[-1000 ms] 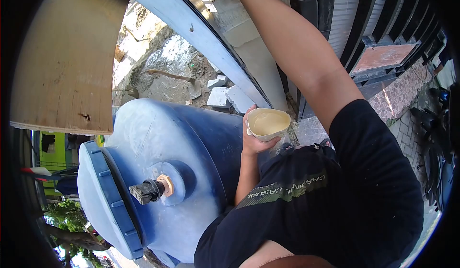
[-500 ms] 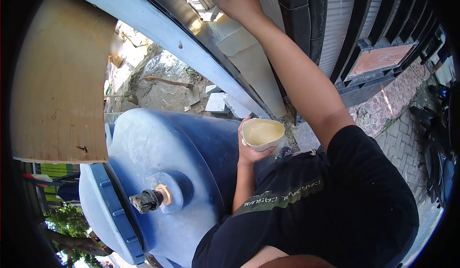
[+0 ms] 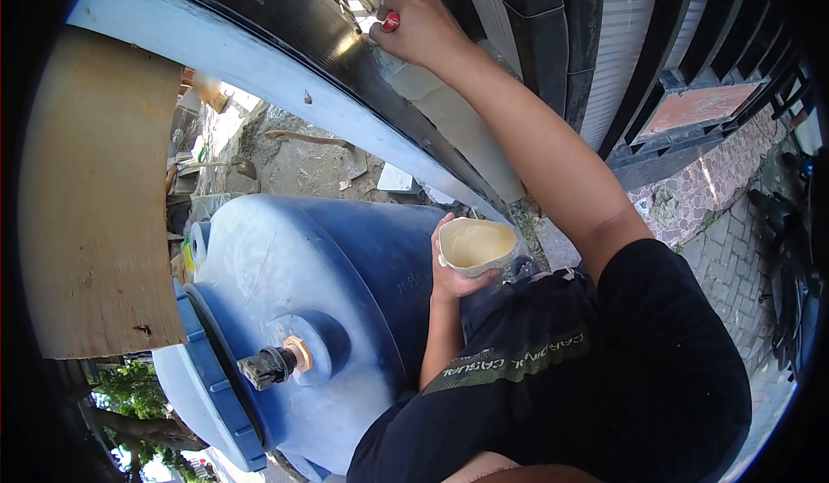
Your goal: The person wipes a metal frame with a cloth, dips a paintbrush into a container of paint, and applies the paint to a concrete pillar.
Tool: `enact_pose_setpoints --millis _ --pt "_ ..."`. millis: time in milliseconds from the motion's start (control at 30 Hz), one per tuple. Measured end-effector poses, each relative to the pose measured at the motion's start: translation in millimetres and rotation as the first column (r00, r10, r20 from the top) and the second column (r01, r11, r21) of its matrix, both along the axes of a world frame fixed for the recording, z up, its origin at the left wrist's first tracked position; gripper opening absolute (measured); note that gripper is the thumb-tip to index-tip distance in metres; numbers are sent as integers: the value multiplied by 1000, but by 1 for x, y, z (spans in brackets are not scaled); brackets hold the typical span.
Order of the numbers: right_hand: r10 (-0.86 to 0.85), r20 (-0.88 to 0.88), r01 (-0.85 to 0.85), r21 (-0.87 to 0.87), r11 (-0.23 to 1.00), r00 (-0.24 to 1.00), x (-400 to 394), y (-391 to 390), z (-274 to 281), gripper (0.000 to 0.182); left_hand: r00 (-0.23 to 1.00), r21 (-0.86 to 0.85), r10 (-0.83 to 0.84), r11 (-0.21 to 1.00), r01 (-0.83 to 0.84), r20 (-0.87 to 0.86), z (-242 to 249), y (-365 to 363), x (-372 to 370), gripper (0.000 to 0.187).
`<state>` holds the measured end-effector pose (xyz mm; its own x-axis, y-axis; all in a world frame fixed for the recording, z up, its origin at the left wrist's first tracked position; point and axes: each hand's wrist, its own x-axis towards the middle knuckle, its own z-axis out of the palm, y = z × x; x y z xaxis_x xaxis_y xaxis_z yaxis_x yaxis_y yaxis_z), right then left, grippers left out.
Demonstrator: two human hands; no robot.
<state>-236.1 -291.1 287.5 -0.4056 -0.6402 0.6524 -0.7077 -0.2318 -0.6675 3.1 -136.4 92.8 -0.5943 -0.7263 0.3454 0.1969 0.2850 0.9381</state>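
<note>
My left hand [image 3: 451,282] is wrapped round a cut-open plastic container [image 3: 473,267], cream inside, its wide mouth facing up towards me. My right arm reaches up and away to a narrow wall [image 3: 462,120] with uneven cream patches. At its upper end my right hand [image 3: 423,34] is closed on a red-handled tool [image 3: 391,22]; only the handle's red end shows, and the working end is hidden behind the fingers. A dark metal frame with a pale blue-white edge [image 3: 259,60] runs diagonally just left of that hand.
A large blue water tank [image 3: 285,267] with a black pipe fitting [image 3: 266,368] lies at left. Plywood [image 3: 99,198] juts in above it. Behind are wet cement [image 3: 289,159] and a wooden-handled tool [image 3: 311,139]. Dark slatted fencing [image 3: 656,42] stands at right.
My right hand has shifted slightly left and down along the wall, and the tool's grey end no longer shows. The view has tilted a little; my left hand keeps hold of the container.
</note>
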Motion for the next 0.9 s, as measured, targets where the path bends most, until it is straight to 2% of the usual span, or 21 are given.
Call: enact_pose_setpoints --millis 167,267,367,433,567,667,733,833,900 --pt "93 -31 -93 14 996 995 1 22 -2 26 1000 28 -1 1000 2 -17 -4 0 -2 109" --pt "58 -34 -58 2 998 998 5 33 4 24 1000 -15 -1 1000 1 17 -7 -1 -2 110" --pt "3 49 -2 -13 1000 999 3 21 5 25 1000 10 0 1000 0 6 -6 -2 -2 110" --pt "-41 27 44 -125 991 999 2 5 -2 26 1000 13 3 1000 -3 -4 -5 -3 -2 110" --pt "9 -37 -14 -142 990 999 -1 7 -9 26 1000 -14 4 1000 -4 17 -1 -5 -3 110" --pt "52 -77 -61 -113 992 996 2 38 -2 26 1000 20 -9 1000 9 12 -1 -4 -3 109" --pt "101 45 -103 30 994 994 5 59 9 27 1000 -9 0 1000 0 29 -1 -5 -2 108" --pt "24 111 -27 28 999 994 3 58 17 27 999 -6 -3 1000 3 38 1 -6 -3 108" --pt "34 125 -31 -26 999 992 1 44 11 26 1000 26 -18 1000 17 14 1 -6 -5 109"
